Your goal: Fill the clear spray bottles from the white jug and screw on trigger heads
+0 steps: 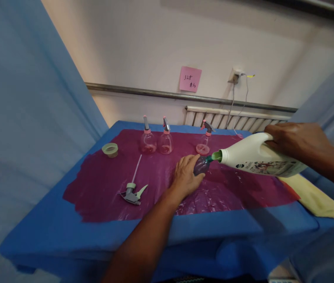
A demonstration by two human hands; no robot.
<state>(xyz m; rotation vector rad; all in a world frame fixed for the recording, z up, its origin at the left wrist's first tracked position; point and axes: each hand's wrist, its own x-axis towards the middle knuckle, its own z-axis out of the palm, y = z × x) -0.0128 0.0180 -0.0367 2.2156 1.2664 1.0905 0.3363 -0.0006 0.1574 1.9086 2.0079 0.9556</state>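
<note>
My left hand (187, 175) is wrapped round a dark see-through bottle (202, 166) with a green neck, standing on the purple plastic sheet. My right hand (287, 135) grips the handle of a large cream jug (252, 155), which is tipped to the left. Its green-lined mouth meets the neck of the small bottle; whether liquid is flowing I cannot make out. Left of my left hand lies a grey and pale green spray head (131, 194) with its tube pointing away. A pale green cap (110, 149) sits farther left.
Behind my hands stand three clear spray bottles with pink collars (148, 141), (166, 142), (203, 143), each with some pink liquid. A folded yellow cloth (314, 195) lies at the right edge of the blue-covered table (52, 232). A radiator (222, 118) and blue curtains border it.
</note>
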